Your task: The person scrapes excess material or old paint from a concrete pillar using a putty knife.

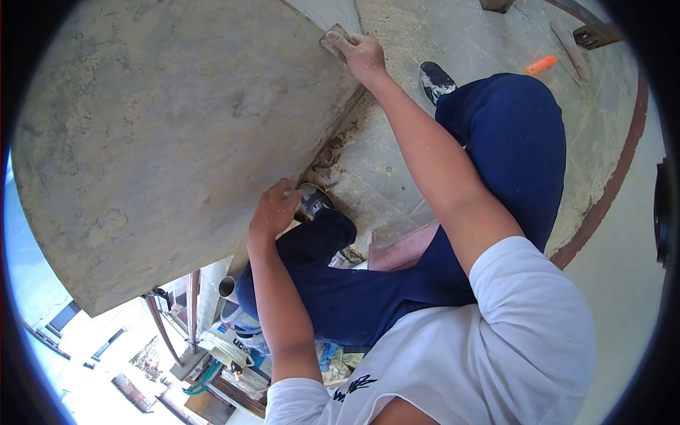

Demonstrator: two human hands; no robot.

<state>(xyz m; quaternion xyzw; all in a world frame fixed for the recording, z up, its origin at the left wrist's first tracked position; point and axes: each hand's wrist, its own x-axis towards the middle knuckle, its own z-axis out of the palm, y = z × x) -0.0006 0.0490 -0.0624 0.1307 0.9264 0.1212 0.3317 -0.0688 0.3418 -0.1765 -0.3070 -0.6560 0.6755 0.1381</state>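
Note:
My right hand (365,59) grips a small grey-brown block (338,41) with a flat face. It holds the block against the upper edge of a large grey plastered wall (184,142). Fine pale dust coats the fingers. Lower down, my left hand (273,210) is beside the wall's bottom edge, its fingers loosely bent and apart, holding nothing visible. One shoe (315,200) shows just past the left fingertips, and the other shoe (437,81) rests on the floor beyond the right forearm.
Crumbled debris (331,154) lies along the wall's foot. An orange object (541,65) and a long worn bar (571,51) lie on the dusty floor (397,177). Between my legs is a pinkish slab (404,246). A white bag (230,348) and other items sit at lower left.

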